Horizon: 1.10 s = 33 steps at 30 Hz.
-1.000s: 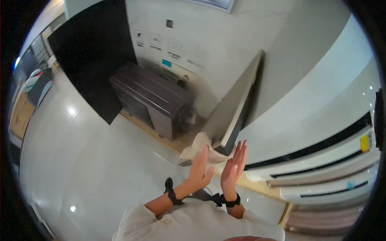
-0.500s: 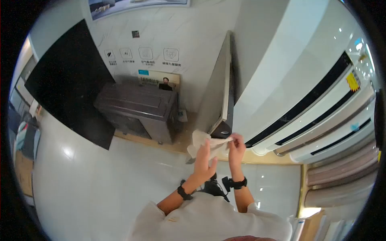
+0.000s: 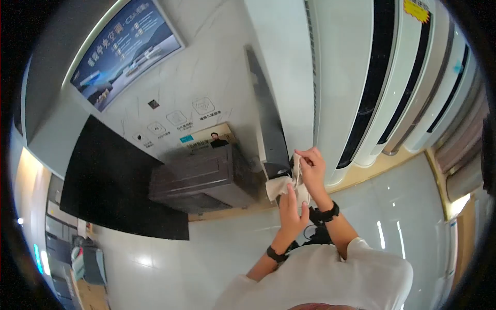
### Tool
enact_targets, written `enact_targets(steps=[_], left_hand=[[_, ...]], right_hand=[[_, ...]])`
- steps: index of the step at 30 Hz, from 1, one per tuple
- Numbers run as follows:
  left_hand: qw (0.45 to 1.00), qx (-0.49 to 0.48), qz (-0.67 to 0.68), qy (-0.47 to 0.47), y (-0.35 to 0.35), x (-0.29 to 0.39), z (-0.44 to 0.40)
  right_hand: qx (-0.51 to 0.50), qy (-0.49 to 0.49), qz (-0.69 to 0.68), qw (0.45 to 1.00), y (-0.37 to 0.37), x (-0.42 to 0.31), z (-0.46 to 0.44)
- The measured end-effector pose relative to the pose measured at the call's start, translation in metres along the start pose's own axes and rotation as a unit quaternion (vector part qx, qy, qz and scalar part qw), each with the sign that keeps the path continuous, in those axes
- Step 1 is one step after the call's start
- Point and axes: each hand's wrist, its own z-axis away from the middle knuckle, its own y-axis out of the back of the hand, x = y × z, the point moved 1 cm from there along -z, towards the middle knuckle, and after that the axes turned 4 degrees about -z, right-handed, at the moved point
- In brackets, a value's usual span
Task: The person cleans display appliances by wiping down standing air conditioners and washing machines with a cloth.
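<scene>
A cream cloth (image 3: 279,187) hangs crumpled between my two hands, in front of the lower end of a tall, narrow dark-and-grey panel (image 3: 268,119). My right hand (image 3: 313,169) pinches a raised fold of it between thumb and fingers. Lower down, my left hand (image 3: 293,214) has its fingers pointing up against the cloth and its thumb apart; it seems to grip the cloth, though the fingertips are partly covered by folds. Black bands circle both wrists.
A dark grey outdoor air-conditioner unit (image 3: 194,178) stands on a low ledge to the left, before a black panel (image 3: 116,181). Several tall white floor-standing air conditioners (image 3: 343,77) line the right side. A lit poster (image 3: 126,51) hangs on the wall. Glossy floor (image 3: 155,274) lies below.
The view has swung and tilted, bringing more of the poster in. My right hand has risen relative to my left, lifting a fold of the cloth upward.
</scene>
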Motion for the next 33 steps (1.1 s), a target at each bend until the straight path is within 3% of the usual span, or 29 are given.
enact_targets(steps=[1, 2, 3, 6, 9, 12, 14, 16, 18, 20, 24, 28, 30, 31, 33], left_hand=[[0.998, 0.026, -0.028, -0.05, -0.003, 0.004, -0.003], [0.999, 0.011, -0.017, -0.038, -0.007, 0.01, -0.007], [1.0, -0.005, -0.005, -0.026, -0.01, 0.017, -0.01], [0.999, -0.005, -0.013, -0.029, -0.025, 0.037, -0.04], [0.997, 0.05, 0.034, -0.049, -0.052, 0.062, -0.111], [0.992, 0.109, 0.04, -0.057, -0.073, 0.069, -0.189], [0.991, 0.125, 0.018, -0.043, -0.089, 0.067, -0.213], [0.991, 0.129, -0.02, -0.039, -0.111, 0.048, -0.224], [0.995, 0.095, -0.031, -0.012, -0.134, 0.031, -0.214], [0.996, 0.07, -0.05, -0.001, -0.155, 0.022, -0.189], [0.99, 0.0, -0.081, 0.117, -0.164, 0.035, -0.165], [0.991, 0.113, -0.003, 0.071, -0.143, 0.045, -0.199], [0.976, 0.178, 0.11, 0.067, -0.138, 0.056, -0.227], [0.983, 0.166, 0.047, 0.061, -0.14, 0.056, -0.229], [0.985, 0.14, -0.082, 0.049, -0.149, 0.053, -0.226]], right_hand=[[-0.007, -0.066, -0.028, 0.997, 0.009, 0.0, -0.004], [-0.015, -0.13, -0.057, 0.99, 0.019, 0.001, -0.009], [0.003, -0.108, -0.037, 0.993, 0.027, 0.001, -0.02], [0.086, -0.068, -0.178, 0.978, 0.036, -0.031, -0.06], [0.075, 0.11, -0.156, 0.979, 0.04, -0.045, -0.119], [-0.084, 0.142, -0.227, 0.96, 0.03, -0.052, -0.173], [-0.145, 0.235, -0.156, 0.948, 0.019, -0.021, -0.186], [-0.204, 0.239, -0.136, 0.939, 0.013, 0.01, -0.193], [-0.261, 0.148, -0.171, 0.939, 0.017, 0.04, -0.183], [-0.271, 0.122, -0.182, 0.937, 0.019, 0.067, -0.158], [-0.292, 0.103, -0.183, 0.933, 0.023, 0.091, -0.142], [-0.355, 0.184, -0.211, 0.892, 0.032, 0.024, -0.195], [-0.35, 0.194, -0.204, 0.894, 0.023, 0.02, -0.217], [-0.345, 0.204, -0.199, 0.894, 0.02, 0.019, -0.224], [-0.305, 0.133, -0.168, 0.928, 0.015, 0.048, -0.212]])
